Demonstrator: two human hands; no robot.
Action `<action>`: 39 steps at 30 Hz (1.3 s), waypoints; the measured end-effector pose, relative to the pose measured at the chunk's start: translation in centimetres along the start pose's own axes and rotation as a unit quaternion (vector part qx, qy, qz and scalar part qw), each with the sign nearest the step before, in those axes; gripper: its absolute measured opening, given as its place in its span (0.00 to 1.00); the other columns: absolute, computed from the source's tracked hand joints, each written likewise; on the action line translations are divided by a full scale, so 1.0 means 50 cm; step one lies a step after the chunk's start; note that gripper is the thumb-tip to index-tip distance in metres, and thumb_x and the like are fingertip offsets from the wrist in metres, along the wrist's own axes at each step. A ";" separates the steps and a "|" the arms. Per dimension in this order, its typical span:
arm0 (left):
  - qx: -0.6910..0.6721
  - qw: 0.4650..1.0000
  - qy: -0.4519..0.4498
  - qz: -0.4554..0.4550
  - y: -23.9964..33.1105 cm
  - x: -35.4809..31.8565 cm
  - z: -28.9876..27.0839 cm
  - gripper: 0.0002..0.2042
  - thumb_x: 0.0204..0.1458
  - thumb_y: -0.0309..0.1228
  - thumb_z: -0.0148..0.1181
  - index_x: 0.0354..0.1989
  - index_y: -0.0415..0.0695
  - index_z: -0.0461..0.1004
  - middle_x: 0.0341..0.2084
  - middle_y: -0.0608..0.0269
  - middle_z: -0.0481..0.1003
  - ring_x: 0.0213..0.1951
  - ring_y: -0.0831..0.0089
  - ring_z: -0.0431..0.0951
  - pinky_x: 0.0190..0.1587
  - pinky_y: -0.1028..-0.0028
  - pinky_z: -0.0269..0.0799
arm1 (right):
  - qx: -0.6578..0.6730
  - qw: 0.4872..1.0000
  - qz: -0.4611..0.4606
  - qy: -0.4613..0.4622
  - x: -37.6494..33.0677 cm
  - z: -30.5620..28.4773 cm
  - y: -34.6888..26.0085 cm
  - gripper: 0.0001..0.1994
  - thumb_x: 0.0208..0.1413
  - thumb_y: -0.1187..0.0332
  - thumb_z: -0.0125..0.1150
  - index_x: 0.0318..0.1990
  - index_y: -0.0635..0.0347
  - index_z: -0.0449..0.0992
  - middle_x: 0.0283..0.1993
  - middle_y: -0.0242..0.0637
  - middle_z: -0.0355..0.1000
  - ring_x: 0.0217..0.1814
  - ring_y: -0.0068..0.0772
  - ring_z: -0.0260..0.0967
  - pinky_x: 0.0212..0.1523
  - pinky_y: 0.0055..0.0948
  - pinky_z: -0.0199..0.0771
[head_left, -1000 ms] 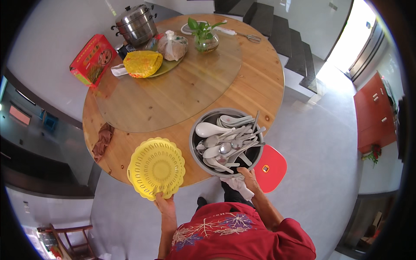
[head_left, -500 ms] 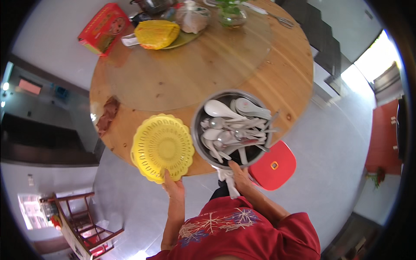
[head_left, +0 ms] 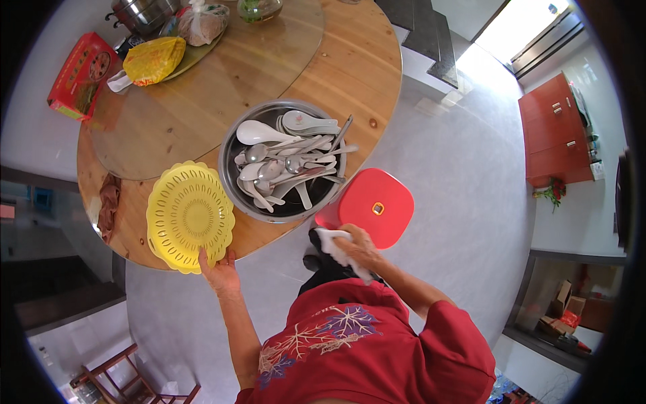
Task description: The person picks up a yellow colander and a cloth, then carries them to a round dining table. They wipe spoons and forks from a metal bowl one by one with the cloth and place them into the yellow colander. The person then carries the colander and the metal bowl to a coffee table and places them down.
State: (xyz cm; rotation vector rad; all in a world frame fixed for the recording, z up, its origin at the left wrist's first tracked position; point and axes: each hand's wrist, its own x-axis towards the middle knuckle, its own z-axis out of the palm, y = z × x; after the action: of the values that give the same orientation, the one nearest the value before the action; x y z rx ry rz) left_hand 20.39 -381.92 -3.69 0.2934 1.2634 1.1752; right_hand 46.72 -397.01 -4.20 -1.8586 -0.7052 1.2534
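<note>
My left hand (head_left: pixel 221 275) grips the near rim of a yellow plastic colander basket (head_left: pixel 196 215), thumb inside; the basket is at the table's front edge. To its right sits a round metal basin (head_left: pixel 282 214) full of white ceramic spoons (head_left: pixel 259 132) and metal spoons (head_left: pixel 270 170), some handles poking over the rim. My right hand (head_left: pixel 361 248) is below the basin, closed on a crumpled white cloth (head_left: pixel 331 244), beside a red stool (head_left: pixel 393 209).
The round wooden table (head_left: pixel 363 60) carries a glass turntable (head_left: pixel 269 74). On the far left are a red box (head_left: pixel 84 75), a yellow bag (head_left: pixel 155 60) and a metal pot (head_left: pixel 142 15). A brown cloth (head_left: pixel 108 205) lies by the left edge. Dark stairs (head_left: pixel 427 40) rise beyond.
My right hand has left the basin's near rim and moved down and away with the white cloth. My left hand still holds the colander basket. The whole view has shifted and turned.
</note>
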 end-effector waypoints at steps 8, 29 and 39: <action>-0.009 1.000 0.004 0.018 0.004 -0.032 -0.002 0.31 0.45 0.53 0.53 0.54 0.49 0.59 0.45 0.65 0.64 0.46 0.68 0.65 0.46 0.69 0.58 | -0.155 0.983 0.060 0.083 -0.069 -0.085 0.202 0.18 0.46 0.59 0.53 0.36 0.67 0.72 0.29 0.50 0.72 0.35 0.45 0.72 0.38 0.38 0.70; 0.555 0.791 -0.241 0.094 -0.695 -0.214 -0.172 0.12 0.45 0.35 0.55 0.38 0.46 0.69 0.29 0.63 0.72 0.32 0.71 0.74 0.32 0.72 0.70 | -0.246 0.965 0.005 0.090 0.087 -0.418 0.347 0.13 0.49 0.66 0.51 0.41 0.60 0.70 0.34 0.49 0.72 0.38 0.52 0.70 0.38 0.41 0.69; 0.524 0.732 -0.434 -0.036 -0.801 -0.547 -0.090 0.06 0.50 0.31 0.46 0.30 0.44 0.70 0.27 0.65 0.73 0.31 0.73 0.73 0.37 0.76 0.67 | -0.279 0.958 -0.062 0.006 0.435 -0.565 0.482 0.20 0.47 0.61 0.52 0.45 0.66 0.70 0.36 0.51 0.73 0.40 0.46 0.71 0.40 0.37 0.70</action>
State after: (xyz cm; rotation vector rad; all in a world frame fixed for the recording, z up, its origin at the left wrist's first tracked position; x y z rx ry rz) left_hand 41.30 -423.16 -18.99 1.4334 0.9096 0.0199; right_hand 81.50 -401.41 -29.16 -2.2174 -1.2483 1.0246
